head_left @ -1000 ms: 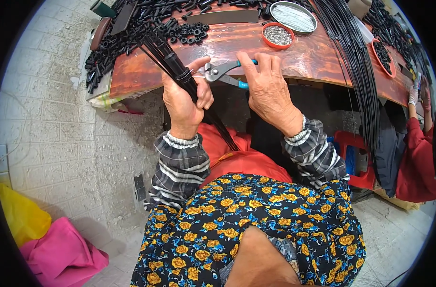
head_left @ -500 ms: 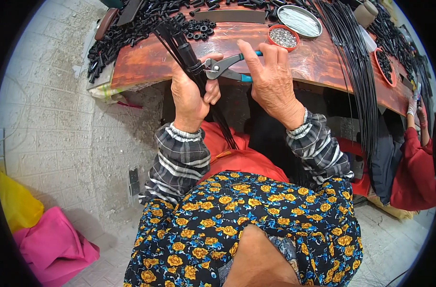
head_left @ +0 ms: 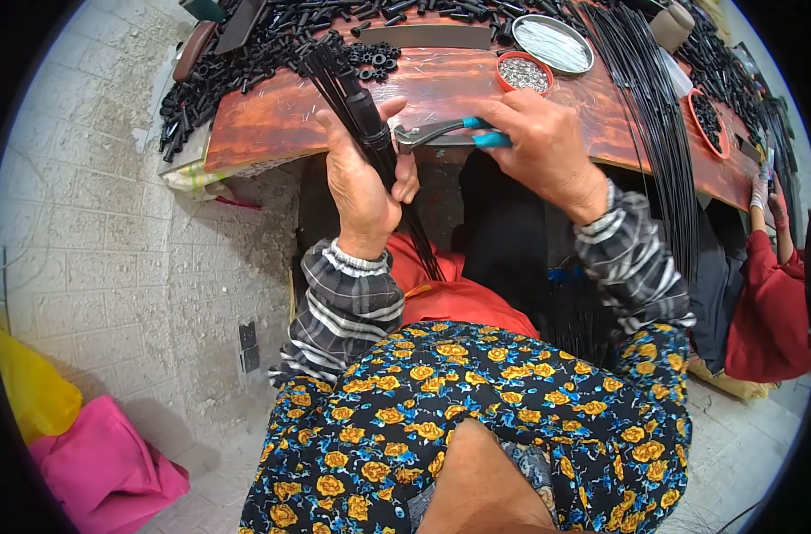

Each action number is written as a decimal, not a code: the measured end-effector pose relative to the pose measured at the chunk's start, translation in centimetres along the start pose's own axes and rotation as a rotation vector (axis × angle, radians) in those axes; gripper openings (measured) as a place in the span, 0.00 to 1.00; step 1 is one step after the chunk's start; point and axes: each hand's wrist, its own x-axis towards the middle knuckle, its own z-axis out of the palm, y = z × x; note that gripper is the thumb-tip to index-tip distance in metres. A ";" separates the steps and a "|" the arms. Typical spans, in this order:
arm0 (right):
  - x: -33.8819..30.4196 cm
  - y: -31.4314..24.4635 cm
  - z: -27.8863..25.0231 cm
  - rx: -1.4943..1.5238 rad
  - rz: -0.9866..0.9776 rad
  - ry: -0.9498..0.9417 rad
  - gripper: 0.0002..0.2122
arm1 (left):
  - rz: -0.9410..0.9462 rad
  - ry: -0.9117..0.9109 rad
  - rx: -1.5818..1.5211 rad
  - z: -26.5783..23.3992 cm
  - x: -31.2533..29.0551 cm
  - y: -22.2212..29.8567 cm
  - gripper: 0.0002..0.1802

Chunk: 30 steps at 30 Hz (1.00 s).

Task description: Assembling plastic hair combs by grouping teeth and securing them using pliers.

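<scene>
My left hand (head_left: 359, 191) is closed around a bundle of thin black rods (head_left: 420, 240), which slants from the table edge down to my lap. Black plastic collars (head_left: 364, 114) surround the rods above the palm. My right hand (head_left: 548, 147) grips the teal handles of a pair of pliers (head_left: 436, 133). The pliers' jaws are beside the lower collar, close to my left fingertips. A fine, pale wire seems to show there, but I cannot tell whether the jaws pinch it.
On the wooden table (head_left: 272, 125) lie heaps of black plastic fittings (head_left: 218, 84), a red dish of small metal pieces (head_left: 524, 73), and a round tray of white strips (head_left: 554, 44). Long black rods (head_left: 668, 169) hang over its edge. A person in a red sleeve (head_left: 766, 289) works at right.
My right hand has shifted right and turned, and the pliers' handles are now closer together. My left hand and the bundle have moved slightly right.
</scene>
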 end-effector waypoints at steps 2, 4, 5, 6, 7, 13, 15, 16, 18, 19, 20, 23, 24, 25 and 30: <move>0.5 0.9 -1.1 0.185 0.050 -0.215 0.13 | -0.013 0.019 -0.010 0.2 -0.2 0.0 0.49; 1.4 1.2 -2.0 0.634 0.091 -0.540 0.14 | 0.008 -0.059 -0.030 0.3 -0.6 0.0 0.48; 1.7 1.4 -2.0 0.636 0.101 -0.537 0.14 | -0.001 -0.064 -0.026 0.2 -0.9 0.0 0.48; 2.0 1.5 -1.9 0.994 0.356 -0.998 0.15 | -0.011 -0.048 -0.021 0.3 -1.2 0.0 0.48; 2.1 1.7 -2.2 1.332 0.633 -1.451 0.16 | -0.021 -0.045 -0.022 0.5 -1.2 0.1 0.47; 0.8 -0.1 -3.2 0.836 0.321 -1.054 0.17 | -0.016 -0.116 0.049 -0.2 -1.0 -0.4 0.45; -0.2 -1.8 -4.4 0.308 0.128 -0.608 0.15 | -0.009 -0.165 -0.015 -0.2 -0.9 -0.7 0.47; 0.2 -2.0 -5.0 0.146 0.060 -0.471 0.14 | -0.012 -0.139 -0.010 -0.1 -0.8 -0.6 0.47; 0.5 -1.5 -5.6 0.113 -0.012 -0.410 0.13 | -0.009 -0.110 0.015 0.1 -1.1 -0.3 0.48; 0.5 -1.1 -5.7 0.071 -0.076 -0.343 0.12 | -0.008 -0.091 0.039 0.4 -1.3 -0.2 0.48; 0.7 -0.2 -5.6 0.210 -0.038 -0.454 0.11 | -0.042 -0.080 0.005 0.8 -1.4 0.0 0.48; 2.2 0.4 -6.0 1.087 0.728 -1.262 0.16 | -0.006 -0.109 0.061 1.6 -1.2 0.0 0.46; 1.2 1.1 -5.0 1.351 0.751 -1.409 0.19 | -0.034 -0.114 0.064 1.8 -1.6 0.0 0.47; 1.4 1.0 -5.0 1.354 0.747 -1.410 0.19 | -0.033 -0.112 0.067 1.5 -1.7 -0.1 0.47; 0.9 -1.5 -6.8 0.423 0.181 -0.715 0.22 | -0.011 -0.170 0.072 0.4 -1.1 -0.5 0.47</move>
